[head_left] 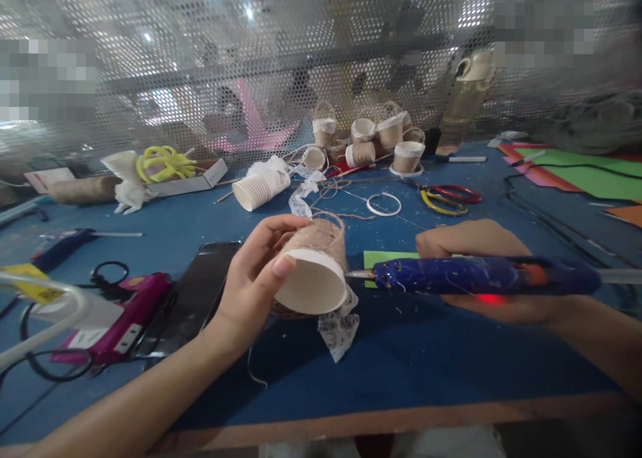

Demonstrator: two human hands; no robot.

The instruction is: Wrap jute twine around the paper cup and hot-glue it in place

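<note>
1. With thumb and fingers of my left hand (251, 281), I am pinching the twine-wrapped cup (324, 237), its open mouth facing me, above the counter (401, 384).
2. My right hand (481, 241) has its fingers closed around the blue glue gun (451, 275); the nozzle is at the cup's right rim.
3. Lace (340, 331) hangs below the cup.
4. Beyond the cup are stacked paper cups (261, 187) and, further right, scissors (446, 200).

Blue table (426, 371); scissors (444, 200); paper cups (258, 189); seemingly a phone (193, 291).
</note>
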